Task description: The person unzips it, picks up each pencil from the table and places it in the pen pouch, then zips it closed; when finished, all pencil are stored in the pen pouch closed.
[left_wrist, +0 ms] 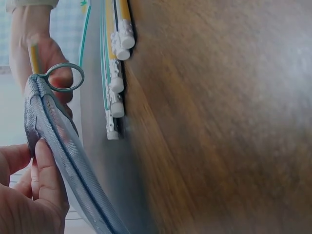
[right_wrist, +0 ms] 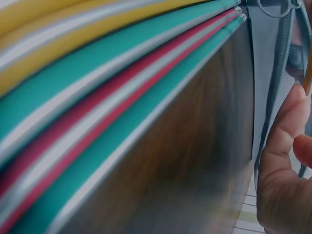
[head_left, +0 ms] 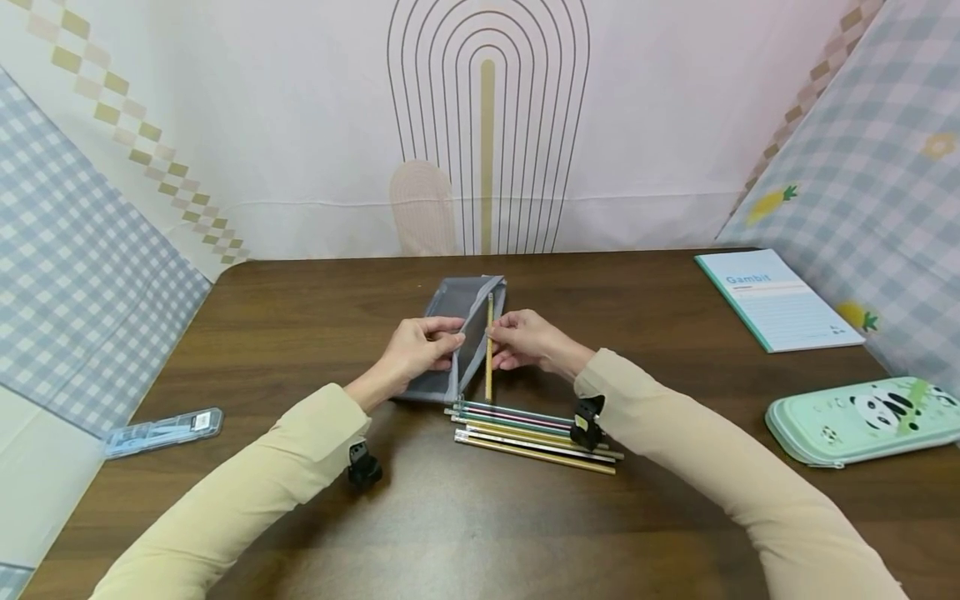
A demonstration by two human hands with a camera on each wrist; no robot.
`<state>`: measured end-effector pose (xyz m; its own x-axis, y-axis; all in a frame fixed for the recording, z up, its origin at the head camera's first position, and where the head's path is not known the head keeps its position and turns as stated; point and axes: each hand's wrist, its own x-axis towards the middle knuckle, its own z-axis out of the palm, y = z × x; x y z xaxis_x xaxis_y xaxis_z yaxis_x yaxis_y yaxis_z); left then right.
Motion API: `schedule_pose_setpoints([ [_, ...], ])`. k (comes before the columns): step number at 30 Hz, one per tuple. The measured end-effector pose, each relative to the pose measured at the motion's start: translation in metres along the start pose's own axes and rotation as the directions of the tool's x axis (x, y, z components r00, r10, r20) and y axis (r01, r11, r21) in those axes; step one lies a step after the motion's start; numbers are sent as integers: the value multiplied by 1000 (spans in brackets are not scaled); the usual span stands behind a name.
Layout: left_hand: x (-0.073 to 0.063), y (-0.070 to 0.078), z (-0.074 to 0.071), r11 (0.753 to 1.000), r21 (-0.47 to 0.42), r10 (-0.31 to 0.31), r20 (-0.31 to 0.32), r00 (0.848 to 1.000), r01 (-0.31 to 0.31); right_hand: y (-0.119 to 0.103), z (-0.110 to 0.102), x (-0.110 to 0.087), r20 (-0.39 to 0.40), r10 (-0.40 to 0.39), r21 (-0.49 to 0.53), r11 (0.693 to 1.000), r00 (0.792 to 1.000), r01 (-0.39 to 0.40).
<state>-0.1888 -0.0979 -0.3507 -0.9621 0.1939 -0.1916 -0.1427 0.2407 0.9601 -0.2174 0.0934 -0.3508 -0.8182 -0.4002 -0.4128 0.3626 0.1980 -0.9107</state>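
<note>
R hand (head_left: 528,340) pinches a yellow pencil (head_left: 489,379), just L of its palm, long axis near–far, at the R-facing opening of the grey mesh pouch (head_left: 459,292); can't tell if it's inside. L hand (head_left: 416,346) grips pouch edge; loose pencils (head_left: 525,451) lie near side, approx L–R, closer to R wrist.

1. Edge of grey zip pouch (left_wrist: 73,163) pinched by L hand (left_wrist: 34,207), lower L of view.
2. Ring (left_wrist: 83,77) attached nr pouch's upper end, by zip.
3. R hand (left_wrist: 53,61) seen just beyond that end, sl. blurred, w/ yellow pencil (left_wrist: 34,57) held upright-ish in it; pale sleeve (left_wrist: 31,2) cut off at top.
4. Approx. 5 pencils (left_wrist: 116,80) w/ white erasers laid side by side on wood table (left_wrist: 209,122).
5. Checked cloth (left_wrist: 66,29) seen in bkgd, top L.
</note>
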Motion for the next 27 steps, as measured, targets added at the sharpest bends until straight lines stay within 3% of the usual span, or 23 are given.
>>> schedule_pose_setpoints([
  [8, -5, 2, 1, 1000, -5, 25, 38, 999, -25, -5, 10, 9, -30, 38, 71, 997, 999, -35],
  [12, -4, 1, 1, 1000, 3, -4, 34, 999, 4, -5, 11, 10, -27, 52, 117, 992, 998, -49],
  [18, -2, 1, 1, 999, 20, -29, 21, 999, 29, -1, 5, -5, -10, -18, 95, 995, 1000, 19],
  [23, -3, 0, -2, 1000, 17, -12, 14, 1000, 12, 12, -8, -24, 31, -91, -67, 993, 995, 93],
  [27, -3, 0, -5, 1000, 20, -12, 13, 1000, 12, 24, -20, -36, 63, -95, -272, 956, 994, 108],
])
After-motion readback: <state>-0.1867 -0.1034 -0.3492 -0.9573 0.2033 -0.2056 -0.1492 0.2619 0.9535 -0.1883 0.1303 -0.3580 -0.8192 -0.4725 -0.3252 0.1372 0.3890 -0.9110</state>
